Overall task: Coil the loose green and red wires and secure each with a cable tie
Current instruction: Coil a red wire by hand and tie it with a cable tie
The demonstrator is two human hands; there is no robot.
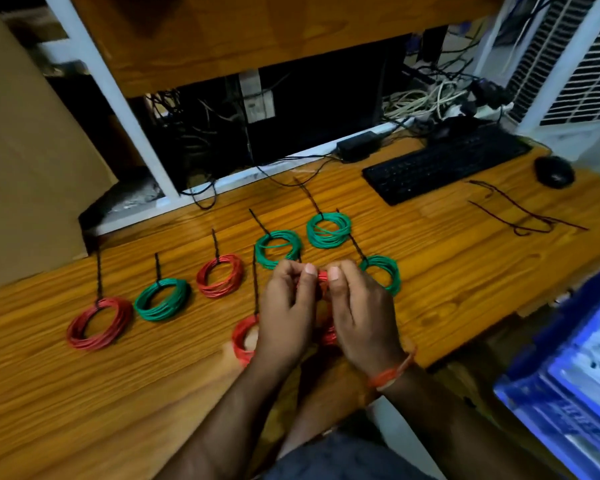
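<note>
My left hand (286, 306) and my right hand (357, 306) meet above the wooden desk (430, 271), both pinching a red wire coil (323, 277) that is mostly hidden between them. Another red coil (241, 337) with a black cable tie lies partly under my left hand. Tied coils lie around: a red coil (99, 323) at the far left, a green coil (161, 299), a red coil (219, 276), and three green coils (279, 249), (329, 230), (381, 273). Loose black cable ties (523, 216) lie at the right.
A black keyboard (444, 168) and mouse (555, 171) sit at the back right, a black power adapter (357, 147) behind them. A cardboard box (32, 150) stands at the left. A blue crate (568, 375) is off the desk's right edge. Tangled cables fill the recess behind.
</note>
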